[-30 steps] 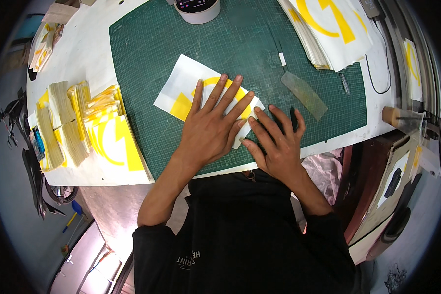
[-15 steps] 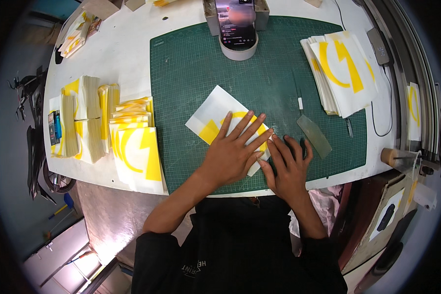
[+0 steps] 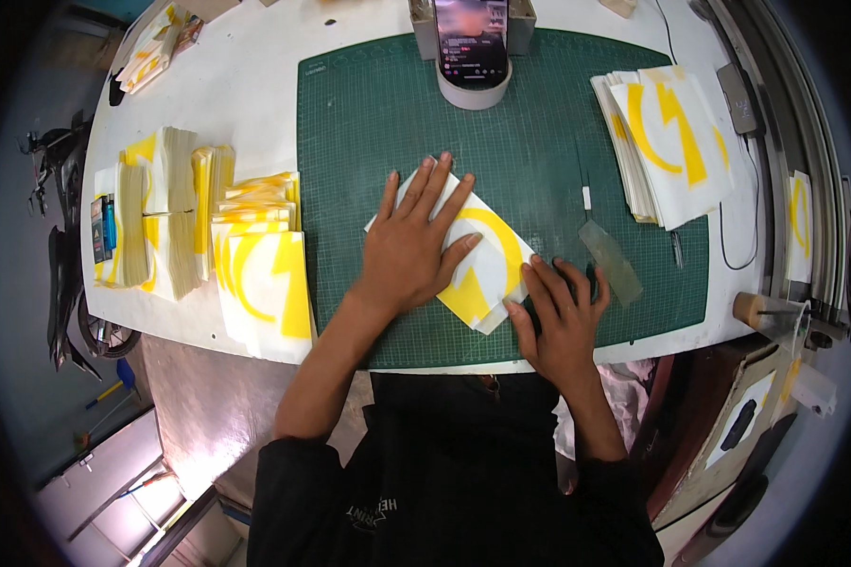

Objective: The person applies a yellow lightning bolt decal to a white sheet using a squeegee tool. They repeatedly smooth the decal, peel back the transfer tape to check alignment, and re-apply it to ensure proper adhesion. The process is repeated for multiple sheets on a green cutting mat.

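At the near edge of the desk, a folded white paper with a yellow print lies slantwise on the green mat, right in front of the person. The right hand is loosely bent, thumb apart from the fingers, its tips at the paper's right end, where a narrow pale flap shows; it does not seem to grip anything. The left hand is spread flat over the upper-left end, holding it down.

The step in hand looks like smoothing the paper and pressing the fold at its right end. The next move seems to call for a steady left palm while the right fingertips square up the flap and crease it.

Half a second ago the left hand covered the right part of the print, close to the right hand; now it rests at the other end, so the yellow curve is bare. The paper lies in much the same place.

Farther out, a clear strip lies right of the right hand, loose printed papers are piled at the left, another stack stands at the upper right, and a phone stands at the mat's far side.
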A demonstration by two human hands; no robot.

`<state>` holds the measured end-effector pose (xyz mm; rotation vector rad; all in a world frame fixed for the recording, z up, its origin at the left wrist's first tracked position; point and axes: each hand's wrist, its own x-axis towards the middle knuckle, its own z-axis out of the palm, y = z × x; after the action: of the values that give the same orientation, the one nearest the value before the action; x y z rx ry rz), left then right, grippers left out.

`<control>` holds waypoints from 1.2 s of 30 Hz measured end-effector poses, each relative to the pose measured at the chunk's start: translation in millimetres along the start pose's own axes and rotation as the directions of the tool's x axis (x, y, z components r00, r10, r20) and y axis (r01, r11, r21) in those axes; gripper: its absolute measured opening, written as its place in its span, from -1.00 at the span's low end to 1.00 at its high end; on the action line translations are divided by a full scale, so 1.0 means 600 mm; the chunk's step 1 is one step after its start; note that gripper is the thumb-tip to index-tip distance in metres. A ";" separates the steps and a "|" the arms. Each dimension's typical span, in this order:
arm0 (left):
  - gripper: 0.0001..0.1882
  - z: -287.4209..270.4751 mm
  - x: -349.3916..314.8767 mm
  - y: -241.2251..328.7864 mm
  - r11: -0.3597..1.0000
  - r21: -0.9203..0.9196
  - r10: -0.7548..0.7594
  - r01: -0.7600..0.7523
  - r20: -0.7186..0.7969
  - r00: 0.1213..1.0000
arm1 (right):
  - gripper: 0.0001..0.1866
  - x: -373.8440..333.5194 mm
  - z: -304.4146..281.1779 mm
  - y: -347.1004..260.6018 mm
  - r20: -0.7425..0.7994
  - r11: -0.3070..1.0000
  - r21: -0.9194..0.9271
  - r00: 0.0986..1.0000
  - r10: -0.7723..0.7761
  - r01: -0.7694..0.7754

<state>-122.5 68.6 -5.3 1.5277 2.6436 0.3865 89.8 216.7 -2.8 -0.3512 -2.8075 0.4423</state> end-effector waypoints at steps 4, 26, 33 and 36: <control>-0.27 0.001 -0.003 -0.003 1.000 0.009 0.000 0.000 -0.002 1.000 | -0.65 0.009 0.002 0.007 -0.037 0.999 0.039 0.999 -0.003 0.004; -0.27 0.025 0.013 0.029 0.992 -0.067 -0.116 0.107 -0.157 0.981 | -0.72 0.091 0.046 -0.024 -0.327 0.991 0.033 0.936 0.133 -0.130; -0.15 0.029 0.011 0.027 0.992 -0.046 -0.123 0.117 -0.153 0.981 | -0.72 0.078 0.061 -0.020 -0.311 0.982 -0.012 0.934 0.174 -0.187; -0.06 0.026 0.009 0.029 0.992 -0.050 -0.123 0.116 -0.148 0.981 | -0.73 0.060 0.047 -0.008 -0.273 0.983 -0.020 0.947 0.169 -0.181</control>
<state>-107.7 84.3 -15.9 1.3706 2.8046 0.5655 46.5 214.8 -18.6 -0.6252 -2.5324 0.3401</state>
